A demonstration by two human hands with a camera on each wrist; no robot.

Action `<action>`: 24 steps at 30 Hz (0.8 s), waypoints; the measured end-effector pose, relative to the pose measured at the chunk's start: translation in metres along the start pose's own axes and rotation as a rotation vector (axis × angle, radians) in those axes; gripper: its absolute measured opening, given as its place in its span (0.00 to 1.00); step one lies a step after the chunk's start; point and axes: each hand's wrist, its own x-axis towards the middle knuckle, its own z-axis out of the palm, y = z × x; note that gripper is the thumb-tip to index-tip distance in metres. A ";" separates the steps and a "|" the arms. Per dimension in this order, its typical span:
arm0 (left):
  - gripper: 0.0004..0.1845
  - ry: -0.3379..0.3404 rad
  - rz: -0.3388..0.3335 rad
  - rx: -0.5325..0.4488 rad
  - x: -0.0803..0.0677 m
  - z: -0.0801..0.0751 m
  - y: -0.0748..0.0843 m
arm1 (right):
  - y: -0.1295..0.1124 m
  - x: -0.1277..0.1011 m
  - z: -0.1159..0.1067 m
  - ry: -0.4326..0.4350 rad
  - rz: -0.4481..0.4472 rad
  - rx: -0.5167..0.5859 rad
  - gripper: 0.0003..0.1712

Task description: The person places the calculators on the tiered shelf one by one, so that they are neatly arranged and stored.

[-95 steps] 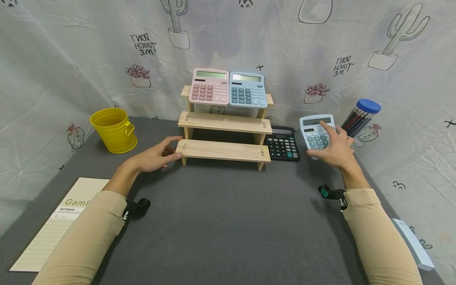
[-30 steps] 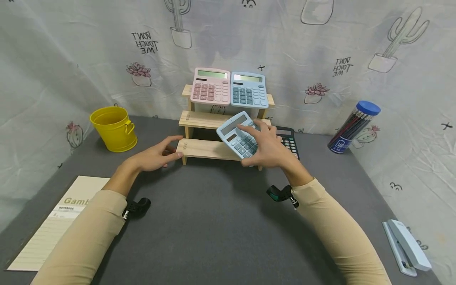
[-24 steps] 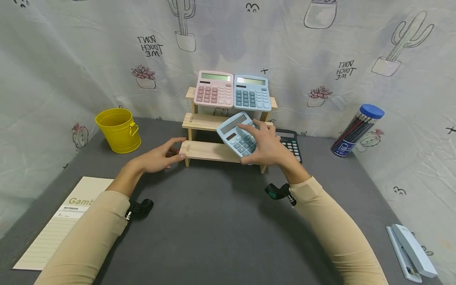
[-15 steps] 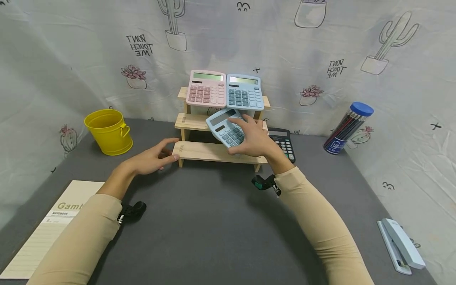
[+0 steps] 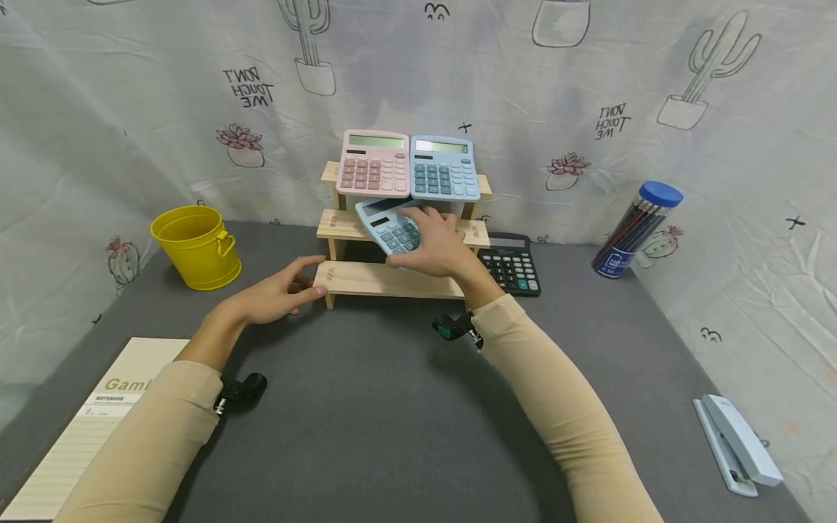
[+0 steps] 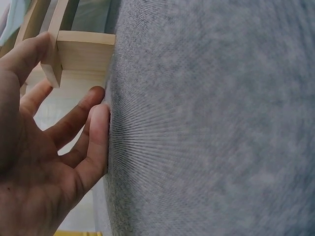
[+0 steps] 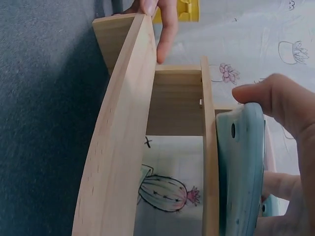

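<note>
The right hand (image 5: 439, 247) gripped a light blue calculator (image 5: 387, 226) tilted over the middle step of the wooden stand (image 5: 392, 280), while the left hand (image 5: 277, 298), fingers relaxed and holding nothing, touched its bottom step, seemingly steadying it.

Bare pale wood stand (image 5: 389, 279); matt grey cloth table (image 5: 392, 407); plastic calculator (image 5: 389, 225).

A pale cloth backdrop (image 5: 157, 94) printed with potted cacti and pink succulents (some lettering on it reads mirrored) hangs behind and beside the grey felt-covered bench (image 5: 392, 407), evenly lit.
</note>
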 end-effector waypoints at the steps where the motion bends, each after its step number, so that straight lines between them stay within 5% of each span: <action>1: 0.42 -0.001 0.001 -0.002 0.001 0.000 0.000 | -0.001 0.001 0.001 0.009 0.009 0.000 0.54; 15: 0.42 -0.003 -0.008 -0.001 0.002 -0.001 0.002 | -0.014 0.016 0.020 0.124 0.094 -0.045 0.53; 24: 0.42 -0.005 -0.018 0.003 0.003 -0.002 0.001 | -0.007 0.017 0.003 -0.115 -0.027 -0.041 0.51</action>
